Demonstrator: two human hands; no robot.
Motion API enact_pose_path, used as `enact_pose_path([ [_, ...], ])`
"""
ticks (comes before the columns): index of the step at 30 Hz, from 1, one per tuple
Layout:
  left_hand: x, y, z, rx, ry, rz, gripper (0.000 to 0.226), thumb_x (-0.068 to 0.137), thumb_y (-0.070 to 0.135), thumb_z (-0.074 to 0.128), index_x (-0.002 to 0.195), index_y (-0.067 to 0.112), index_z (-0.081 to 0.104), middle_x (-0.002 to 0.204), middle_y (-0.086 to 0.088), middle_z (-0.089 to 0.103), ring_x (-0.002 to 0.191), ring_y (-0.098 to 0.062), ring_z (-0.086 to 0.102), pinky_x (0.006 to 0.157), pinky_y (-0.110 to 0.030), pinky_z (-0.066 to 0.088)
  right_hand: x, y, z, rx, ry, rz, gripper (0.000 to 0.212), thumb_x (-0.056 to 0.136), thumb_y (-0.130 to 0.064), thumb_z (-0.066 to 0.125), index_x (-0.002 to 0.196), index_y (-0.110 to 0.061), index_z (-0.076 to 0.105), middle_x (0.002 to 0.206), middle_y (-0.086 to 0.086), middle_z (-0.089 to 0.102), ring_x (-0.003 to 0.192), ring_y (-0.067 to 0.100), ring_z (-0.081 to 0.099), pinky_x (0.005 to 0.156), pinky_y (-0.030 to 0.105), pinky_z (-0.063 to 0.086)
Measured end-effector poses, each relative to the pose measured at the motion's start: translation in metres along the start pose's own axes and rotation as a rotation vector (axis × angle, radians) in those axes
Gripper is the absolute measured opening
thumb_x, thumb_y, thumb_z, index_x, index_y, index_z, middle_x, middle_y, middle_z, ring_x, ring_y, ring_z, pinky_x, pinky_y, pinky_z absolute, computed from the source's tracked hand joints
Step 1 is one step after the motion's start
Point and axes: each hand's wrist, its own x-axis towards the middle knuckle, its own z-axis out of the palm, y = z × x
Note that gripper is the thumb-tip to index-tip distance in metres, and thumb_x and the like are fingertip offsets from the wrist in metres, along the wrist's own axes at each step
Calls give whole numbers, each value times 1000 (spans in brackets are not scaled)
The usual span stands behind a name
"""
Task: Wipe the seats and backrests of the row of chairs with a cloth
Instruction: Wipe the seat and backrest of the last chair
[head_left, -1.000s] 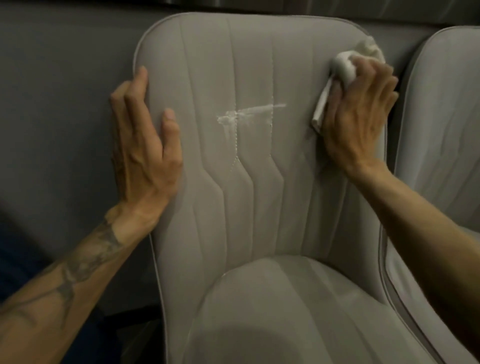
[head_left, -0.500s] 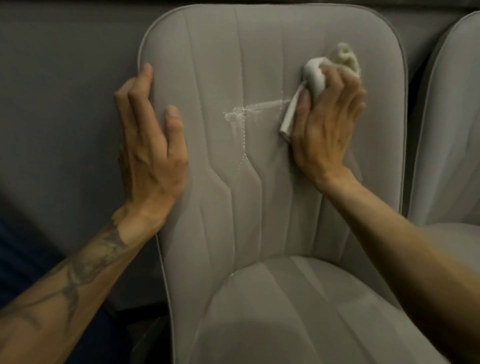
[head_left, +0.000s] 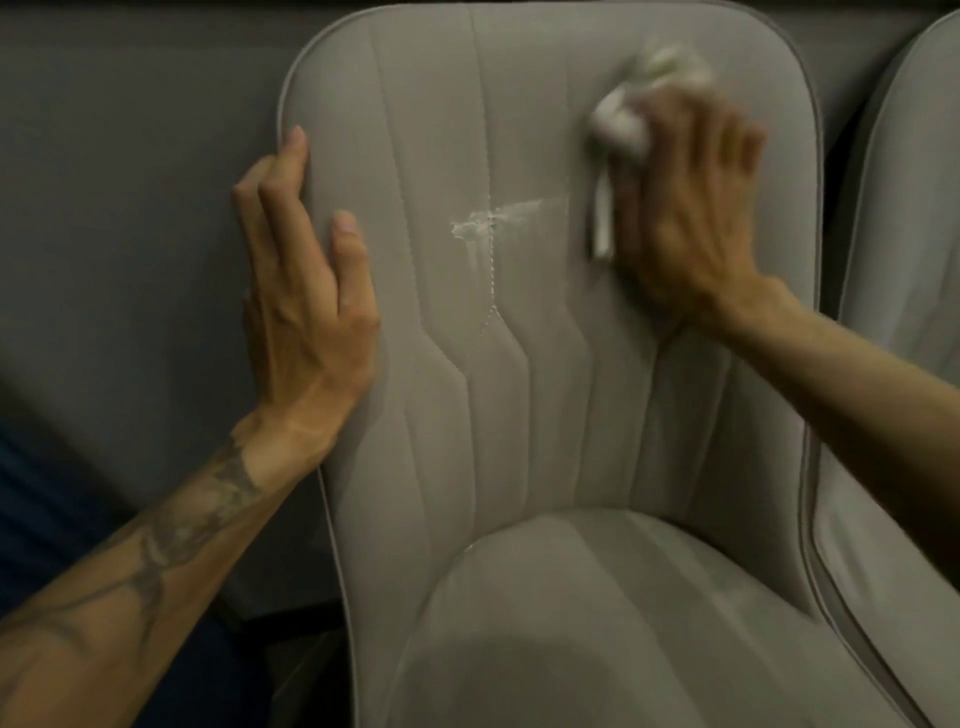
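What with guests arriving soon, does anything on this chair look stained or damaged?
A whitish smear crosses the centre seam of the backrest, trailing faintly down the stitching, pale against the grey fabric. The cloth in the right hand is not on it.

The right hand (head_left: 685, 208), with the cloth (head_left: 621, 124) bunched under its fingers, first swept from the top right edge of the backrest (head_left: 519, 415) in to the white smear (head_left: 493, 221). It has now slid back outward and slightly up, motion-blurred. The cloth's hanging edge is just clear of the smear, whose right end looks perhaps fainter.
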Motion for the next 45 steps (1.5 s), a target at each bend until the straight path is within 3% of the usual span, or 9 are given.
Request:
enact_pose_path([
  [4, -1, 0, 1, 3, 20, 13, 47, 110, 15, 43, 154, -1, 40, 149, -23, 46, 140, -26, 45, 115, -6, 23, 21, -21, 6, 6, 192, 399, 44, 106, -41, 32, 136, -16, 52, 133, 11, 55, 120, 26, 48, 101, 37, 31],
  [10, -1, -1, 1, -3, 23, 26, 46, 110, 12, 43, 154, -3, 40, 148, -26, 46, 138, -20, 41, 115, -4, 21, -36, -84, 8, 130, -99, -6, 37, 101, -31, 51, 134, -15, 54, 133, 13, 55, 106, 33, 53, 88, 43, 38],
  [15, -1, -1, 2, -5, 24, 16, 46, 110, 13, 43, 154, -1, 40, 148, -24, 46, 138, -21, 43, 114, -5, 22, 20, -59, 13, 68, 222, 405, 37, 102, -35, 47, 131, -15, 55, 128, 9, 56, 109, 23, 48, 90, 37, 35],
  [22, -2, -1, 3, -7, 17, 10, 47, 110, 13, 43, 154, -1, 40, 150, -24, 45, 139, -24, 43, 114, -4, 22, -31, -90, 10, 150, -47, 6, 35, 101, -35, 48, 131, -17, 52, 131, 8, 54, 104, 29, 49, 89, 40, 33],
  [27, -1, -1, 4, -13, 21, 14, 46, 110, 13, 43, 154, -1, 40, 150, -23, 45, 139, -23, 44, 113, -3, 22, -17, -104, 15, 192, 72, 216, 37, 98, -32, 50, 133, -19, 45, 133, 10, 51, 108, 28, 46, 90, 39, 32],
  [32, -3, 0, 4, -9, 7, 2, 47, 110, 13, 43, 154, -2, 39, 152, -24, 44, 140, -24, 42, 113, -2, 20, -30, -111, 11, 230, -38, 83, 37, 98, -33, 51, 131, -16, 54, 131, 10, 54, 108, 30, 50, 90, 41, 34],
  [37, -2, 2, 4, 3, -9, -12, 48, 110, 13, 42, 156, -1, 38, 153, -23, 42, 141, -25, 42, 112, 0, 18, -6, -109, 20, 191, 116, 327, 41, 98, -37, 50, 134, -16, 51, 133, 10, 53, 114, 29, 48, 94, 39, 32],
  [42, -2, 3, 1, 1, -19, -8, 48, 110, 11, 43, 155, -4, 38, 153, -24, 42, 141, -27, 43, 112, -1, 18, -52, -131, 8, 284, -107, 48, 38, 97, -33, 53, 130, -14, 53, 130, 12, 55, 105, 32, 51, 89, 42, 34],
  [45, -3, 4, 1, -6, -13, -4, 47, 110, 10, 42, 154, -4, 39, 152, -24, 43, 141, -26, 43, 111, 0, 18, -23, -84, 12, 131, -8, 184, 39, 97, -35, 50, 132, -18, 52, 131, 10, 54, 111, 29, 47, 92, 40, 32],
])
